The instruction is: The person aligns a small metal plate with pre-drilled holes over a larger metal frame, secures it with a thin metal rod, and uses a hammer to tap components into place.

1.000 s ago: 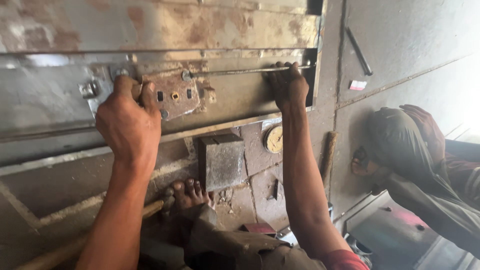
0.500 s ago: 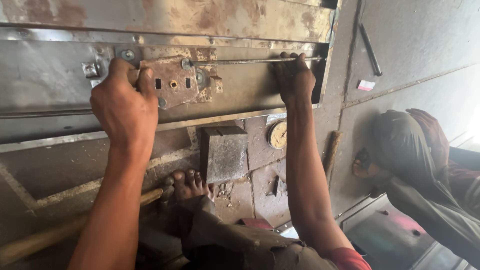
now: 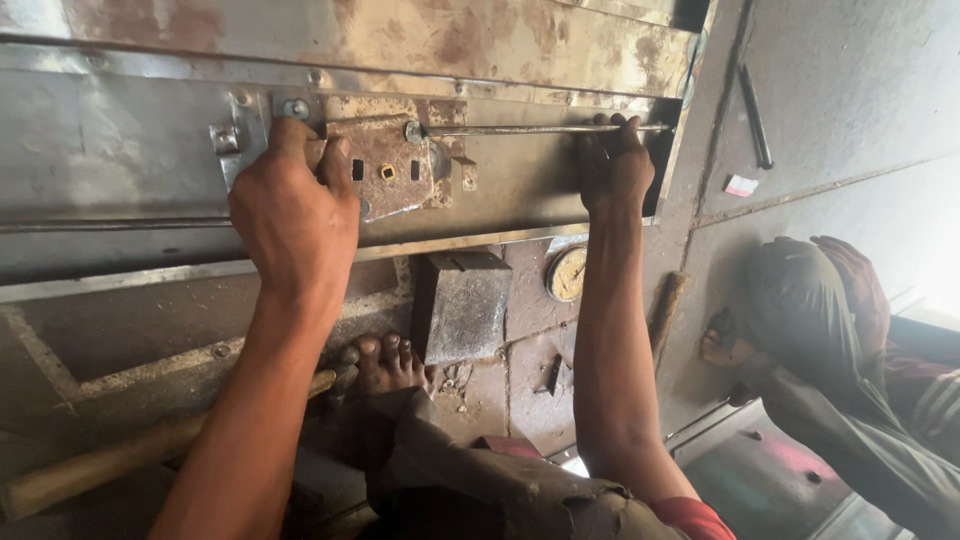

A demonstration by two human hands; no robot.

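Both hands grip a rusty metal panel (image 3: 520, 190): left hand (image 3: 295, 205) clamped beside its lock plate (image 3: 385, 165), right hand (image 3: 612, 165) clamped on the thin rod (image 3: 520, 129) running rightward.

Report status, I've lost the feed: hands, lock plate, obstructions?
Left hand pressing rusty lock plate. Right hand gripping thin rod. Metal block below, apart.

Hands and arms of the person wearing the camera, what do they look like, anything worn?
Both are bare: no gloves, rings or watch show on the left hand or the right hand. The forearms are uncovered and look grimy. A red sleeve edge shows at the right upper arm.
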